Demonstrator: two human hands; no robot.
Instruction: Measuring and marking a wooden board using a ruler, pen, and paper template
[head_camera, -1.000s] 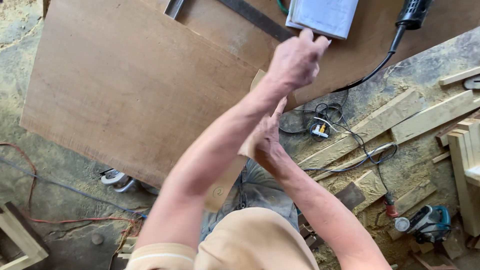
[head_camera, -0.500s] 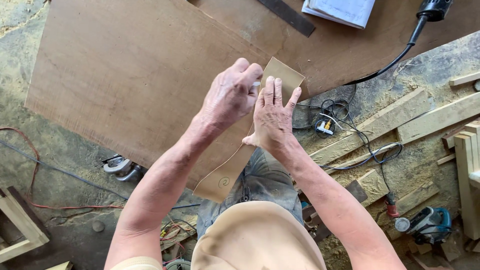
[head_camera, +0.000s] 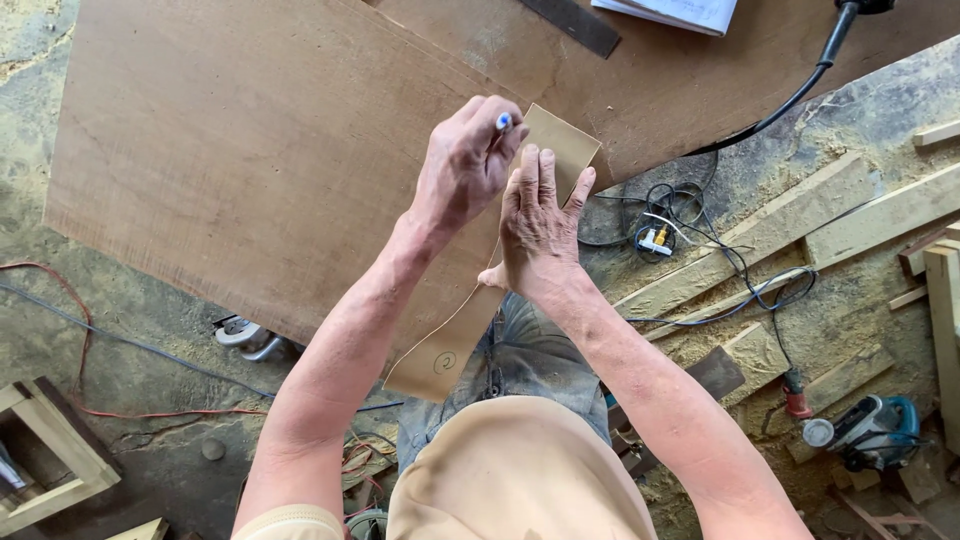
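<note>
My left hand (head_camera: 462, 165) is closed around a pen with a blue end (head_camera: 503, 121), held over the top of a thin curved wooden template (head_camera: 438, 362). Beside it, my right hand (head_camera: 540, 228) lies flat with its fingers spread, pressing on the template's upper part. The template lies slanted on the near edge of a large brown plywood sheet (head_camera: 240, 150), and its lower end sticks out past that edge over my lap. The two hands touch or nearly touch each other.
A white notebook (head_camera: 680, 12) and a dark flat ruler (head_camera: 572, 24) lie at the sheet's far side. A black cable (head_camera: 792, 100) runs off right. Wood planks (head_camera: 760, 235), tangled cords with a plug strip (head_camera: 655, 240) and a blue power tool (head_camera: 872, 430) lie on the dusty floor at right; a wooden frame (head_camera: 50, 470) stands at bottom left.
My left hand has come back from the notebook at the far side, now gripping a pen, and sits next to the right hand. The right hand has flattened onto the template.
</note>
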